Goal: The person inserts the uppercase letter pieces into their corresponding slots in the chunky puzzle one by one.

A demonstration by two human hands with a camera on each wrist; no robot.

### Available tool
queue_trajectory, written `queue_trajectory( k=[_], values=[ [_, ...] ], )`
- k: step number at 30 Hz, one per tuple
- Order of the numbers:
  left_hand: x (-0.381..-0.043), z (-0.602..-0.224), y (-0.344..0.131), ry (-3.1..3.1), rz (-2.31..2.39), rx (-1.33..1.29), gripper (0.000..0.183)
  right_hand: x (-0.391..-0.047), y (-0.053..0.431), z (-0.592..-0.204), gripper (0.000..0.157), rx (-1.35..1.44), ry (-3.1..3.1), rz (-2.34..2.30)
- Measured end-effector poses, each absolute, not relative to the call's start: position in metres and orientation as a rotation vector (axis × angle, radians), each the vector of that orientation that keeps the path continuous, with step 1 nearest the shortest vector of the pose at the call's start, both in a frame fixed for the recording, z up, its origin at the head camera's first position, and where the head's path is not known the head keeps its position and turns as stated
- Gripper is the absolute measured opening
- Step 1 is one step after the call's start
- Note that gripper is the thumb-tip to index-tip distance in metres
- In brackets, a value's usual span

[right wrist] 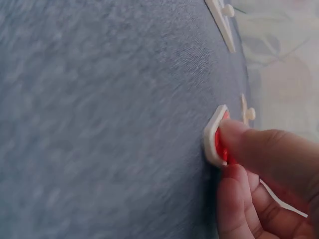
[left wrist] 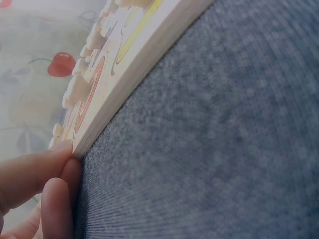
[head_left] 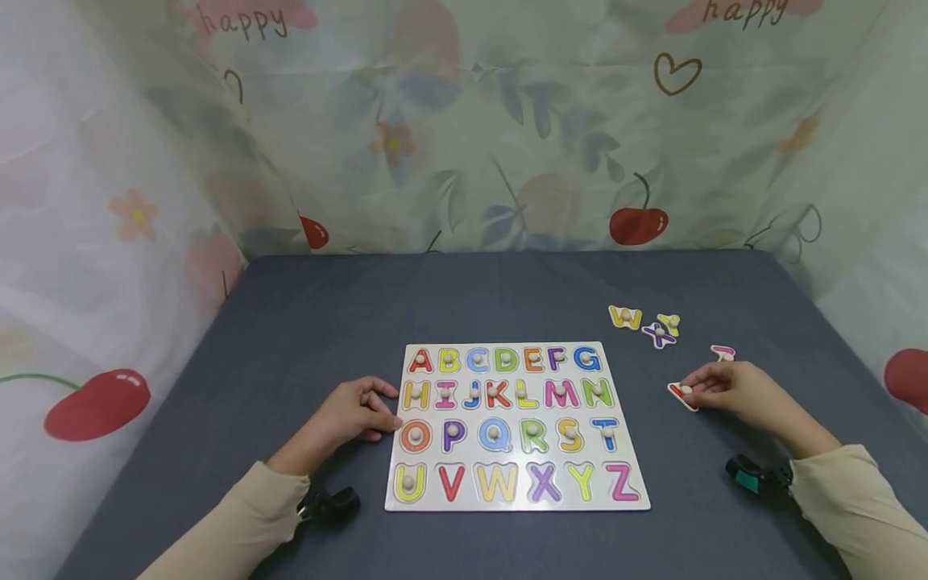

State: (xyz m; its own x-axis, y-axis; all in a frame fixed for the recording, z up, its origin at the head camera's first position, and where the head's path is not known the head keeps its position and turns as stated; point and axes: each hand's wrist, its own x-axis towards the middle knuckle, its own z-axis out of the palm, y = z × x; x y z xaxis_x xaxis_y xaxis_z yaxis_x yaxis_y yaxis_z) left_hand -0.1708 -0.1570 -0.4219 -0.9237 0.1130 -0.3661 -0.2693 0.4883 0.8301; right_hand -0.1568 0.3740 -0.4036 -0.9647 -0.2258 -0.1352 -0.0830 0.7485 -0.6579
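A white alphabet puzzle board (head_left: 522,507) lies on the table, with knobbed letters in the slots from A to U; the V to Z slots show only their printed letters. At its left edge my left hand (head_left: 355,411) holds the rim between thumb and finger; the left wrist view shows the fingertips (left wrist: 62,147) right at the board's edge. To the right of the board, my right hand (head_left: 747,399) pinches a red letter V piece (head_left: 677,390) by its knob. In the right wrist view the V (right wrist: 214,142) stands close over the cloth, partly covered by thumb and fingers.
Beyond my right hand lie a yellow W piece (head_left: 625,317), a purple X piece (head_left: 659,335) and a yellow-green Y piece (head_left: 669,324). A pink letter piece (head_left: 722,352) is partly hidden by that hand. Dark cloth (head_left: 507,298) covers the table; printed curtains (head_left: 464,161) surround it.
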Motion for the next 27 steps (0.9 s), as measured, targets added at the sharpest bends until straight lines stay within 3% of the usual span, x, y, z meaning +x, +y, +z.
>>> queue_trajectory(
  k=[17, 27],
  values=[
    [-0.169, -0.421, -0.157, 2.353, 1.424, -0.110, 0.047, -0.158, 0.289, -0.360, 0.026, -0.190, 2.801, -0.991],
    [-0.169, -0.422, -0.158, 2.353, 1.422, -0.102, 0.047, -0.146, 0.223, -0.354, 0.018, -0.359, 2.738, -1.117]
  ],
)
